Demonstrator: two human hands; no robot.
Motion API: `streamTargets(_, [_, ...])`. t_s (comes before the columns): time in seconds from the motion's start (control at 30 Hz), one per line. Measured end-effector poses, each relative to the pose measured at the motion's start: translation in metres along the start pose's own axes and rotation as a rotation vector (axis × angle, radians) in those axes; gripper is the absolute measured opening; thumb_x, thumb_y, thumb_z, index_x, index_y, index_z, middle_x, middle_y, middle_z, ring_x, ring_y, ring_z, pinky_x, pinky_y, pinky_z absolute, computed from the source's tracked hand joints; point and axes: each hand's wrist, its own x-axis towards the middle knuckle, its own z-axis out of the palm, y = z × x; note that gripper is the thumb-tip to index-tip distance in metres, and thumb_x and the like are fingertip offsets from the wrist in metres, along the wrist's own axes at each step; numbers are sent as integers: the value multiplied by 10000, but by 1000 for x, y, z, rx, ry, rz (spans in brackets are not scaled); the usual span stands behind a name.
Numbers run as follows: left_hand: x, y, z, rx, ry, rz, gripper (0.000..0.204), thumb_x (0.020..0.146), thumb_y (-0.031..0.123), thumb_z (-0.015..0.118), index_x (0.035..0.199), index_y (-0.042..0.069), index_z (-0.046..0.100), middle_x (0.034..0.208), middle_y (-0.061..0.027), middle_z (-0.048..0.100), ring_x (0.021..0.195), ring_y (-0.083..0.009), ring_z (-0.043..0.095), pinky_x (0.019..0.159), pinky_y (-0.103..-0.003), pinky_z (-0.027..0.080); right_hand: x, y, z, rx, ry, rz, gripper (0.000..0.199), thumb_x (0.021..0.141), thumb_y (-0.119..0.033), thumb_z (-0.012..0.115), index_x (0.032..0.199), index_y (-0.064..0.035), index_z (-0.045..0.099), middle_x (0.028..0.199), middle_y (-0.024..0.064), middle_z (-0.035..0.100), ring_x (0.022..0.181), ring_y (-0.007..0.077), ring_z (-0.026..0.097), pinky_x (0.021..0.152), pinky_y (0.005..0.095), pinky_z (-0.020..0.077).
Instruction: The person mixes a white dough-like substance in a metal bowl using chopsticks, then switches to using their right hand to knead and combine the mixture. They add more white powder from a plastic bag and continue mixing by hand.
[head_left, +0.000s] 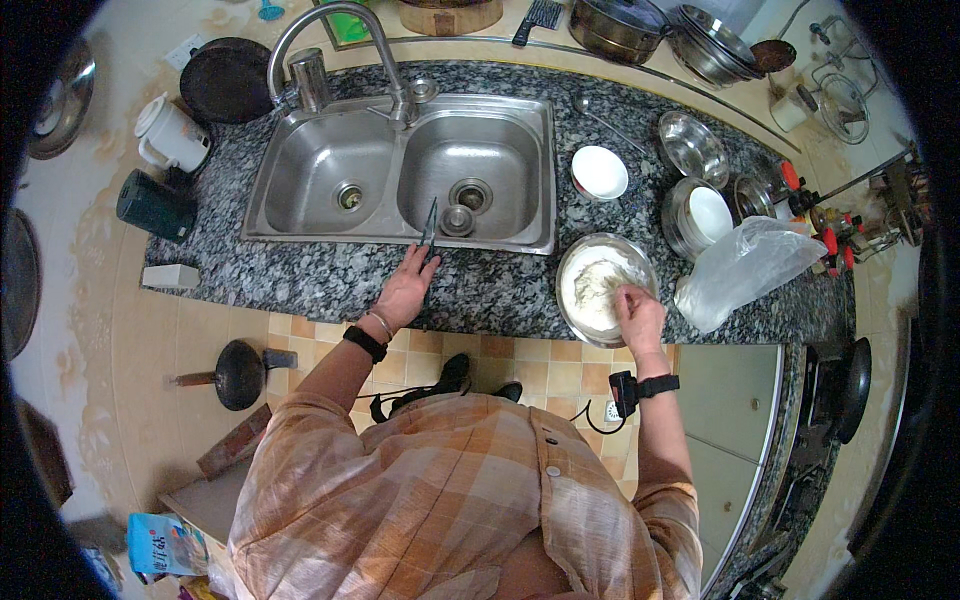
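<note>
A steel bowl [568, 312] with white, flour-like lumpy stuff [598, 285] stands near the counter's front edge. My right hand [640, 318] is over its right side, fingers bent together at the white stuff; what they pinch, if anything, is hidden. At the front rim of the double sink, my left hand [404, 287] holds thin dark chopsticks [431, 228] that point away from me over the right basin [500, 150]. A small round metal strainer [457, 220] lies in that basin, close to the chopstick tips.
A white bowl [600, 172] and a ladle [610, 125] lie behind the steel bowl. To its right are stacked bowls [708, 215], an empty steel basin [693, 148] and a clear plastic bag [745, 275]. The faucet [400, 95] rises behind the sink. A white kettle [172, 135] stands left.
</note>
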Motion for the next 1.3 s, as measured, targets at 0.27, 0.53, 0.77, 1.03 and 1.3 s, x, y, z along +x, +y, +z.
streamTargets(0.27, [22, 82, -50, -622, 294, -65, 373, 805, -6, 534, 1179, -6, 527, 1193, -239, 522, 1096, -419, 525, 910, -445, 457, 19, 9, -6, 64, 69, 41, 156, 830, -188, 657, 847, -35, 683, 732, 188, 649, 659, 340, 645, 588, 389, 504])
streamTargets(0.53, [127, 197, 10, -695, 154, -211, 389, 923, 185, 488, 1242, -35, 452, 922, -302, 614, 860, -453, 602, 772, -522, 482, 53, 5, 29, -2, 38, -58, 231, 870, -193, 567, 991, -13, 644, 938, 229, 651, 866, 399, 624, 764, 450, 507])
streamTargets(0.77, [134, 206, 25, -633, 47, -146, 373, 903, 124, 453, 1232, -49, 434, 732, -271, 621, 686, -457, 604, 636, -548, 482, 65, 2, 68, 75, -132, 195, 218, 842, -129, 524, 1004, 5, 583, 970, 256, 619, 926, 425, 590, 814, 482, 475])
streamTargets(1.03, [133, 199, 29, -688, 98, -85, 248, 873, 105, 446, 1047, -70, 419, 666, -269, 602, 657, -457, 607, 600, -544, 476, 49, -29, 64, -167, -375, -110, 248, 828, -143, 522, 1033, -16, 581, 1023, 193, 633, 949, 350, 606, 922, 465, 422])
streamTargets(1.3, [130, 205, 23, -619, 98, -166, 336, 858, 97, 457, 1138, -86, 433, 686, -273, 609, 663, -446, 612, 602, -529, 482, 19, -28, 21, -352, -555, -469, 221, 824, -127, 506, 990, -68, 640, 1084, 77, 619, 1119, 256, 528, 1063, 457, 321])
